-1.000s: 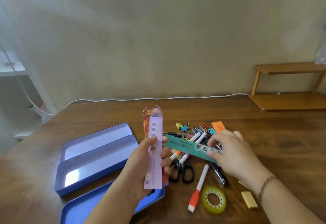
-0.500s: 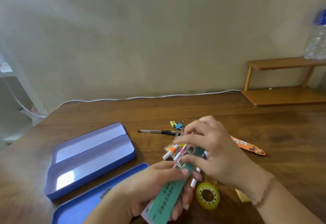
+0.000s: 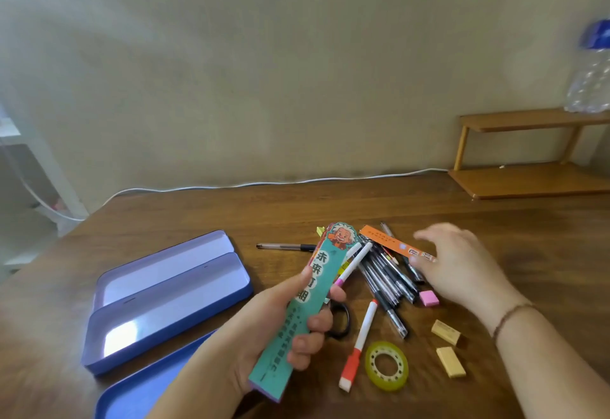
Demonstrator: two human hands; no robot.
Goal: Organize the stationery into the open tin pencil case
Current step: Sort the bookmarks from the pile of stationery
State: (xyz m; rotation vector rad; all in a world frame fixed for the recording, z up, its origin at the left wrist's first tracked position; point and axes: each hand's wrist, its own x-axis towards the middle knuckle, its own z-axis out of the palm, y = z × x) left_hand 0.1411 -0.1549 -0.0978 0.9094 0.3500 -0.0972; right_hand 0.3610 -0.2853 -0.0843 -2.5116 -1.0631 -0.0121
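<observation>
The open purple tin pencil case [image 3: 171, 299] lies at the left of the wooden table, with a blue tin part [image 3: 138, 392] in front of it. My left hand [image 3: 264, 329] grips a stack of bookmarks, the green bookmark [image 3: 317, 273] on top, held upright above the table. My right hand [image 3: 462, 270] hovers, blurred, with spread fingers at the right end of the orange bookmark [image 3: 389, 242], which lies across a pile of black pens [image 3: 386, 276]. A pink-capped marker [image 3: 353, 263] and a red-capped marker [image 3: 359, 336] lie nearby.
Black scissors [image 3: 341, 321] show behind my left fingers. A tape roll [image 3: 387, 365], a pink eraser [image 3: 429, 298] and two yellowish erasers [image 3: 445, 332] lie front right. A lone pen [image 3: 287, 247] lies behind. A wooden shelf [image 3: 528, 181] with a bottle [image 3: 591, 72] stands back right.
My right hand passed the green bookmark onto the stack in my left hand, then moved right to the orange bookmark. My left hand raised the stack upright.
</observation>
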